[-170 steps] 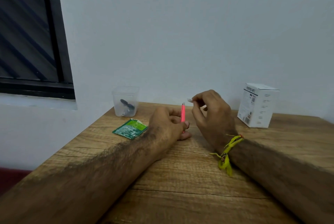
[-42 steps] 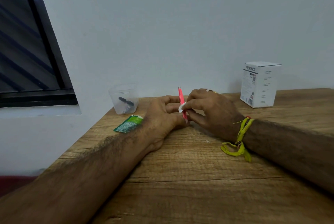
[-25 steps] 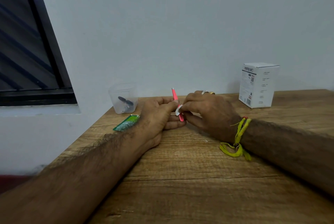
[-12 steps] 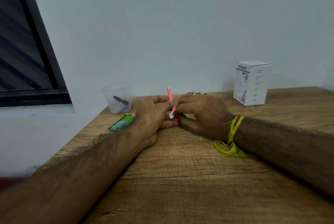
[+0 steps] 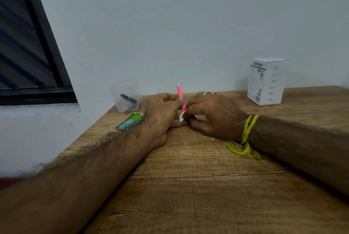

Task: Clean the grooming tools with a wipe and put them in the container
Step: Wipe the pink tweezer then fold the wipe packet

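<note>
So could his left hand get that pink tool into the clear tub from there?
Probably yes. The left hand holds the pink tool, and the open-topped clear tub stands just beyond it, with nothing between them.

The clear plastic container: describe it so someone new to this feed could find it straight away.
Start at the wooden table and follow its far left corner, where it meets the white wall below the dark window frame. There stands the clear plastic container, an open-topped tub with dark grooming tools inside. The flat green sachet lies just in front, and unlike the white cardboard box far right, it is see-through.
</note>
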Motion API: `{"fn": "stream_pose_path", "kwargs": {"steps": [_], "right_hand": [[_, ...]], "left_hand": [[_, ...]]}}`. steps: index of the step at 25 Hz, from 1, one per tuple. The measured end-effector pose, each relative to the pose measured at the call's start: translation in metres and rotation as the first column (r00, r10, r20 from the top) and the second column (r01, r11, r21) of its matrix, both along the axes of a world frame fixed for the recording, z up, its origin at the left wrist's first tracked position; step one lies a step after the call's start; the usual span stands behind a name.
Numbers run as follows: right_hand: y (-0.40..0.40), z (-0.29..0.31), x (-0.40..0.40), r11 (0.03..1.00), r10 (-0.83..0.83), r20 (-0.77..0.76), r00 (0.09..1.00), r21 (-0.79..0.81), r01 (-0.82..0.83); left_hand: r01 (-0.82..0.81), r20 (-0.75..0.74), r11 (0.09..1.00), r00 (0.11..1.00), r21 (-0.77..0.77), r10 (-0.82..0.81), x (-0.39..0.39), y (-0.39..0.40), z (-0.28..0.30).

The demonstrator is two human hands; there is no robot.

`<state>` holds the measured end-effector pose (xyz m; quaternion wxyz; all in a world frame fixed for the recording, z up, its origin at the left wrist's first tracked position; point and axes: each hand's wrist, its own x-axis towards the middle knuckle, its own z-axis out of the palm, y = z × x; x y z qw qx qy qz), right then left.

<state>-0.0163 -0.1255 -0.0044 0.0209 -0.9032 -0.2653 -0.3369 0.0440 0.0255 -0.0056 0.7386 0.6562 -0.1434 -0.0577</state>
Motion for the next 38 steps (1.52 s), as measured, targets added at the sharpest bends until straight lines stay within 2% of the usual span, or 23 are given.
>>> {"fn": "stream_pose_path", "kwargs": {"steps": [10, 23, 27, 29, 30, 32, 34, 38], "right_hand": [[-0.001, -0.001, 0.001, 0.999, 0.002, 0.033, 0.999, -0.039, 0.000], [0.003, 0.003, -0.006, 0.998, -0.061, -0.043, 0.997, 0.006, 0.061], [0.003, 0.003, -0.006, 0.994, -0.096, -0.116, 0.989, 0.041, 0.101], [0.002, 0.003, -0.005, 0.967, -0.110, -0.045, 0.993, 0.227, 0.117], [0.002, 0.002, -0.005, 0.913, -0.116, 0.006, 0.993, 0.394, 0.104], [0.004, 0.002, -0.001, 0.735, -0.173, 0.046, 0.984, 0.671, 0.098], [0.005, 0.003, 0.004, 0.617, -0.222, -0.055, 0.973, 0.765, 0.184], [0.001, 0.001, 0.010, 0.554, -0.184, -0.159, 0.970, 0.799, 0.236]], "left_hand": [[-0.039, 0.008, 0.999, 0.999, 0.013, 0.039, -0.001, -0.001, 0.000], [-0.047, 0.012, 0.999, 0.999, 0.005, 0.047, -0.007, -0.001, 0.004], [-0.047, -0.006, 0.998, 0.999, -0.043, 0.047, -0.009, 0.000, 0.005], [-0.032, -0.028, 0.998, 0.999, -0.047, 0.030, -0.011, -0.001, 0.006], [-0.019, -0.034, 0.999, 0.999, -0.031, 0.018, -0.011, -0.001, 0.006], [0.007, -0.032, 1.000, 0.999, 0.002, -0.007, -0.009, -0.002, 0.006], [0.033, -0.024, 0.999, 0.999, -0.003, -0.033, -0.007, -0.001, 0.004], [0.083, 0.033, 0.996, 0.996, 0.023, -0.084, -0.008, -0.001, 0.000]]}}
